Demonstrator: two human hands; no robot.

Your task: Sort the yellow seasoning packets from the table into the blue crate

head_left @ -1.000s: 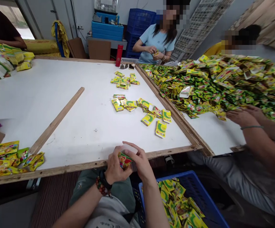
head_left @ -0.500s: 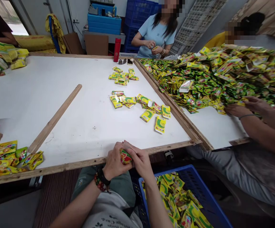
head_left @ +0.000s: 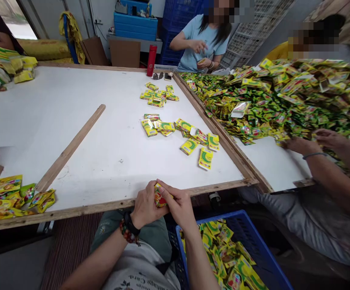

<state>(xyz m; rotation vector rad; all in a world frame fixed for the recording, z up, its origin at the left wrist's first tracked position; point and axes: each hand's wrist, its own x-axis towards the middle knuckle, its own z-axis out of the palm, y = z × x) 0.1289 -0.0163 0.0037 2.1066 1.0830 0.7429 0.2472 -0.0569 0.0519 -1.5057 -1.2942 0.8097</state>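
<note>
Both my hands are at the front wooden edge of the white table (head_left: 111, 161), together holding a small yellow, red and green foil packet (head_left: 159, 197) upright between their fingers. My left hand (head_left: 146, 205) grips its left side, and my right hand (head_left: 179, 208) pinches it from the right. Several yellow packets (head_left: 177, 133) lie in loose groups on the table beyond my hands. Directly below my right forearm, a blue plastic crate (head_left: 241, 225) holds a heap of similar packets.
A wooden strip (head_left: 72, 145) lies across the table, with packets (head_left: 5, 197) at its front left corner. A seated co-worker's hands (head_left: 313, 141) reach into a large packet heap (head_left: 283, 96) on the neighbouring table. Another person (head_left: 199, 48) stands beyond, near a red flask (head_left: 151, 60).
My hands have closed in around the packet, and the white flap seen above it a second ago no longer shows. The standing person's hand has lifted, and the view has shifted slightly.
</note>
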